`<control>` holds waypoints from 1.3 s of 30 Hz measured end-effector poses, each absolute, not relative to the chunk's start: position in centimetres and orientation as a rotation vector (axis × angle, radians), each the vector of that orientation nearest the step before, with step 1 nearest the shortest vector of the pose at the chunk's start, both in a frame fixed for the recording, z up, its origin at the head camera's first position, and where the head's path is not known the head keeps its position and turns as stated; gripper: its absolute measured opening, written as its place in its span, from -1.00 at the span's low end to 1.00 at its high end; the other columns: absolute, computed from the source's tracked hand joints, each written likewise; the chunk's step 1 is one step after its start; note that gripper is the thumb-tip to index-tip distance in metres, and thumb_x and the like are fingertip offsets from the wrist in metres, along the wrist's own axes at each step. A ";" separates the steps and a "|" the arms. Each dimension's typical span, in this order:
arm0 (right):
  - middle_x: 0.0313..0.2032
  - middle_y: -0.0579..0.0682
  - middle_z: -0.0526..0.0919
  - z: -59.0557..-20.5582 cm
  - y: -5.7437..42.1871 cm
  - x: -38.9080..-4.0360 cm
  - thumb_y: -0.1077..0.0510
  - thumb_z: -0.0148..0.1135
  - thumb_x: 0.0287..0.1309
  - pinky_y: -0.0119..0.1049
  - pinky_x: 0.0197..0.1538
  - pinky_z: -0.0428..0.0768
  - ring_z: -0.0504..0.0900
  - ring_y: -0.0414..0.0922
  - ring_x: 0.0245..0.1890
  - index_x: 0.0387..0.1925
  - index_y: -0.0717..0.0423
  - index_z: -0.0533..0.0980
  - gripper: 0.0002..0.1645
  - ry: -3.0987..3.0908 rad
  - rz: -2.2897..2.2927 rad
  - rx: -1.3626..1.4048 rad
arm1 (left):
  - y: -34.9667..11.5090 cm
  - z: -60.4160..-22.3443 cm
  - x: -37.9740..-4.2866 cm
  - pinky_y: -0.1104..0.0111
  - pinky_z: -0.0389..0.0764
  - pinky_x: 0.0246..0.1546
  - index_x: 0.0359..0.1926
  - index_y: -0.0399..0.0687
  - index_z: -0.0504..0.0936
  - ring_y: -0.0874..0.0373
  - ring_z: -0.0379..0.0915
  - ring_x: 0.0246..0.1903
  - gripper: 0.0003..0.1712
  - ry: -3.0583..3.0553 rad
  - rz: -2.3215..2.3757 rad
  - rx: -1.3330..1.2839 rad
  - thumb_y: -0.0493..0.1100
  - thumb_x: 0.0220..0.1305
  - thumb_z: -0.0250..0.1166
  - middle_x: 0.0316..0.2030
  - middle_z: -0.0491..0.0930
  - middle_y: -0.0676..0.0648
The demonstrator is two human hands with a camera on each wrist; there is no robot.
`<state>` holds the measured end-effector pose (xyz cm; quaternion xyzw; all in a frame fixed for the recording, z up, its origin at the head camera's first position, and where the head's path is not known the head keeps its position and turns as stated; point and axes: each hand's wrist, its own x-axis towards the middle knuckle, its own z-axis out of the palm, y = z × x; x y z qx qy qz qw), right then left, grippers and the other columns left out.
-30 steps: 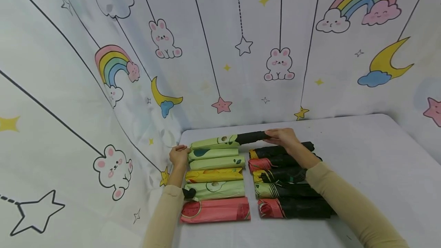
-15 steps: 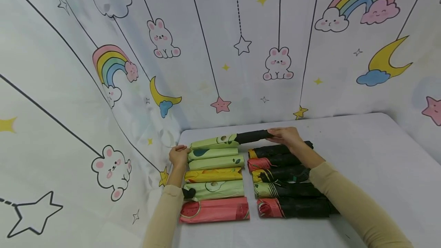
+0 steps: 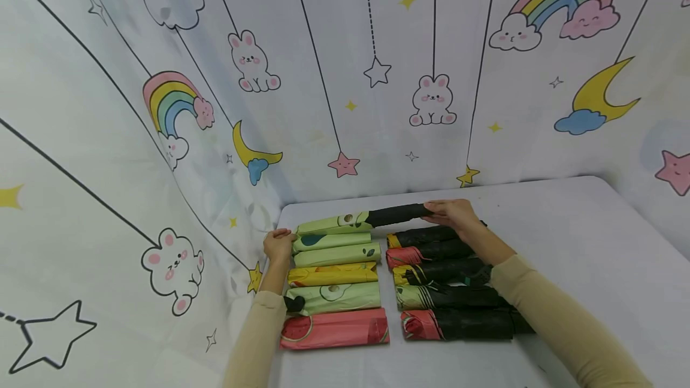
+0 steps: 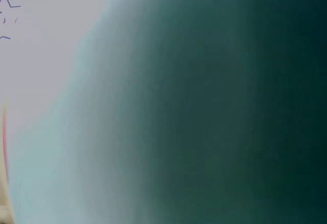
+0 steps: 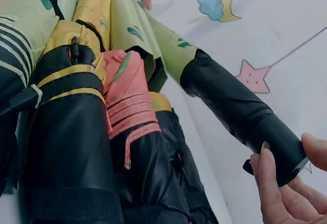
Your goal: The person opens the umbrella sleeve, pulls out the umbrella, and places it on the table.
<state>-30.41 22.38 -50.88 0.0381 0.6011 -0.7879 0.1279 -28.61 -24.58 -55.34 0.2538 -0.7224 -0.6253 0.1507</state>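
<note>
At the far side of the table, a folded umbrella [image 3: 399, 214], light green with an avocado print on one half and black on the other, slants up to the right. My right hand [image 3: 453, 213] holds its black end between thumb and fingers; the right wrist view shows the fingertips [image 5: 268, 175] round the black tip. My left hand [image 3: 277, 245] has curled fingers at the umbrella's green end, pinching it. Below it lies another green umbrella [image 3: 334, 241], close to the left hand. The left wrist view is mostly a dark green blur.
Several folded umbrellas lie in two columns: a left one with green, a yellow umbrella [image 3: 334, 274] and a red umbrella [image 3: 335, 329], and a right one of mostly black umbrellas [image 3: 474, 323]. A white cloth with cartoon prints [image 3: 388, 136] stands behind the table [image 3: 587, 244].
My right hand has shifted slightly right along the black end, and more of the black part shows. My left hand has stayed at the green end.
</note>
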 end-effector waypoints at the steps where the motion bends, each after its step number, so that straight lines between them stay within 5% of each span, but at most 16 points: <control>1: 0.15 0.06 0.68 -50.8 22.5 -30.4 0.24 0.44 0.30 0.13 0.37 0.47 0.81 -0.08 -0.08 -0.04 0.18 0.75 -0.79 1.751 -2.292 0.109 | -24.6 -55.3 -28.6 0.17 0.60 0.01 0.11 -0.31 0.60 -0.08 0.53 -0.04 -0.62 -2.073 -1.796 0.730 -0.39 0.29 0.41 0.03 0.65 -0.26; 8: -0.13 -0.13 0.79 -50.8 23.3 -30.4 0.23 0.41 0.34 0.12 0.37 0.45 0.81 -0.10 -0.10 0.20 0.38 0.58 -0.53 1.784 -2.286 0.094 | -24.4 -55.4 -28.5 0.12 0.59 0.04 0.10 -0.30 0.60 -0.09 0.52 -0.03 -0.64 -2.082 -1.780 0.725 -0.38 0.29 0.40 0.02 0.65 -0.26; 18: -0.14 -0.11 0.80 -50.8 24.0 -30.3 0.25 0.41 0.33 0.14 0.37 0.46 0.82 -0.06 -0.13 -0.01 0.23 0.72 -0.77 1.770 -2.303 0.128 | -24.6 -55.6 -28.6 0.15 0.60 0.00 0.07 -0.26 0.61 -0.07 0.52 -0.05 -0.65 -2.094 -1.760 0.735 -0.36 0.28 0.42 -0.02 0.66 -0.19; 32: -0.11 -0.16 0.80 -50.8 26.2 -29.7 0.23 0.39 0.35 0.02 0.29 0.57 0.81 -0.09 -0.09 0.11 0.28 0.66 -0.65 1.777 -2.294 0.112 | -24.8 -55.4 -28.3 0.16 0.59 0.02 0.09 -0.29 0.60 -0.09 0.52 -0.02 -0.64 -2.078 -1.806 0.718 -0.38 0.28 0.42 -0.02 0.65 -0.21; 39: -0.13 -0.10 0.81 -50.8 27.8 -29.5 0.25 0.38 0.35 0.11 0.38 0.43 0.81 -0.07 -0.08 -0.07 0.13 0.74 -0.84 1.735 -2.316 0.105 | -25.1 -55.6 -28.4 0.21 0.61 -0.01 0.08 -0.28 0.61 -0.07 0.55 -0.04 -0.65 -2.075 -1.828 0.714 -0.38 0.28 0.42 -0.05 0.69 -0.18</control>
